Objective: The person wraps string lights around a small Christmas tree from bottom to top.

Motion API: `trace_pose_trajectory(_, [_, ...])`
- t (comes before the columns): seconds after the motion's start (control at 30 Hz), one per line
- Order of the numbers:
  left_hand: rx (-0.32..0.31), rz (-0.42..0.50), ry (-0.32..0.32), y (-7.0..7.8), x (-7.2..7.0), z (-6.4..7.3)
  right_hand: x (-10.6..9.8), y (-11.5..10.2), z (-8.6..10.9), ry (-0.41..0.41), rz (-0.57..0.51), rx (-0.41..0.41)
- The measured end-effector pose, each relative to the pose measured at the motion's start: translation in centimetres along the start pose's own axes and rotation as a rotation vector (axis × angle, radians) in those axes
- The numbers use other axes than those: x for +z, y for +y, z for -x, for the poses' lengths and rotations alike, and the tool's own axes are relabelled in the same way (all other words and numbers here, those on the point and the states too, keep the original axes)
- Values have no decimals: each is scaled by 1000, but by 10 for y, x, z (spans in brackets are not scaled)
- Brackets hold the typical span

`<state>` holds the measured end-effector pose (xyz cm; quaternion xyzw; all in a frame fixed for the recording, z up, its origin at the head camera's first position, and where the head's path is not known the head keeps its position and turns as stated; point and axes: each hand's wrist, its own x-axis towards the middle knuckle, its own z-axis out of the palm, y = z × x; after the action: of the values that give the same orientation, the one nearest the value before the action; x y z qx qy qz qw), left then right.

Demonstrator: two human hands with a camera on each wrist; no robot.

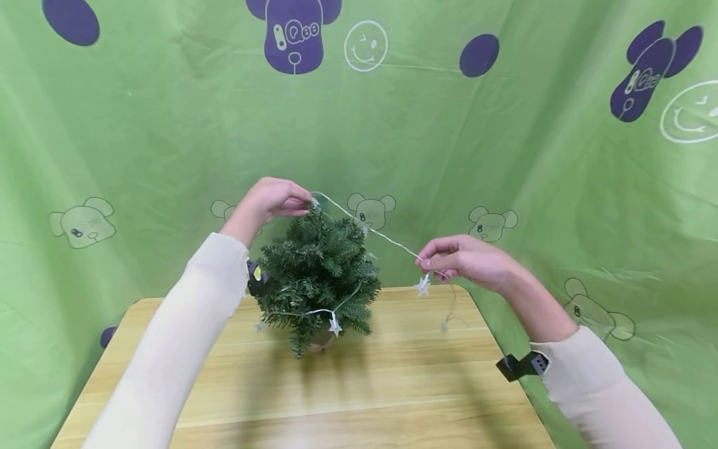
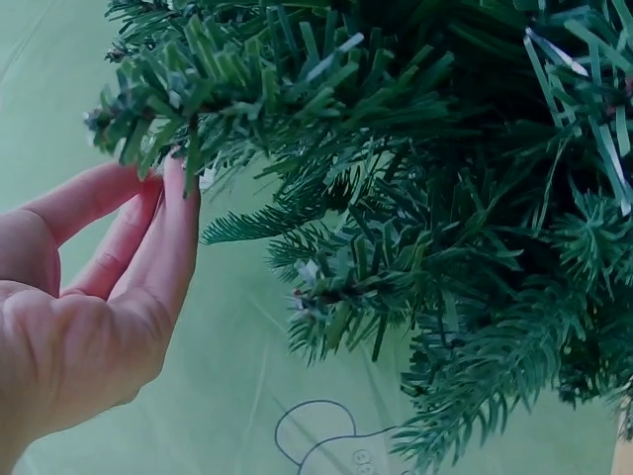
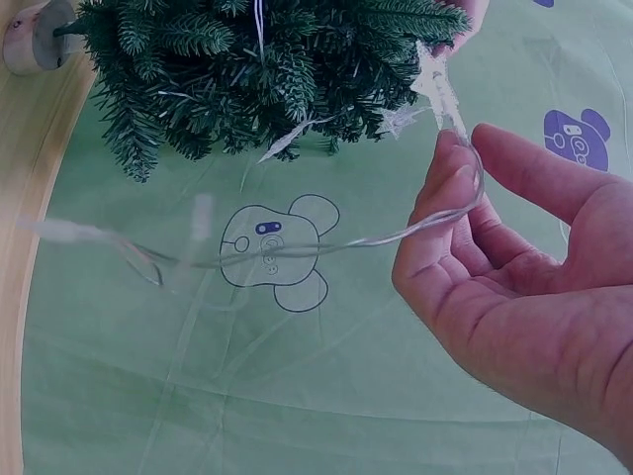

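A small artificial Christmas tree [image 1: 320,262] stands on the table, star-shaped string lights [image 1: 387,238] running partly round it. At its top my left hand [image 1: 278,198] pinches with fingertips by the tip, where the wire begins its slant; what lies between them is largely hidden by needles in the left wrist view. Off to the tree's right, my right hand [image 1: 465,260] holds the wire between thumb and fingers. A clear star [image 1: 423,285] dangles just under those fingers, and a loose tail of wire hangs below. Another star [image 1: 335,325] hangs at the tree's lower front.
The wooden table [image 1: 359,399] carries the tree near its back edge. Behind and around it hangs a green printed curtain [image 1: 392,137]. A round wooden base [image 3: 38,38] under the tree shows in the right wrist view.
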<state>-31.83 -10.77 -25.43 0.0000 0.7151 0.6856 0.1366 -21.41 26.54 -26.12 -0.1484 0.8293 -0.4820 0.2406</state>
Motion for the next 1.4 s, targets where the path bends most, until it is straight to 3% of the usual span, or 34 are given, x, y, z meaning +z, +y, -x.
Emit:
trace_pose_trajectory(0.27, [12, 40, -37, -7, -7, 2, -1, -2, 1, 7, 13, -3])
trace_pose_trajectory(0.57, [34, 16, -115, -18, -17, 3, -2, -4, 3, 10, 16, -9])
trace_pose_trajectory(0.8, [25, -249, -149, -25, -18, 5, -1, -5, 3, 9, 19, -7])
trace_pose_trajectory(0.93, [4, -326, -151, -26, -18, 8, -1, -6, 4, 10, 19, -5])
trace_pose_trajectory(1.17, [71, -371, -77, -6, -14, 21, -1, -5, 3, 16, 25, -3])
trace_pose_trajectory(1.4, [168, -369, -91, 27, 4, 38, -1, -6, 3, 14, 27, -10])
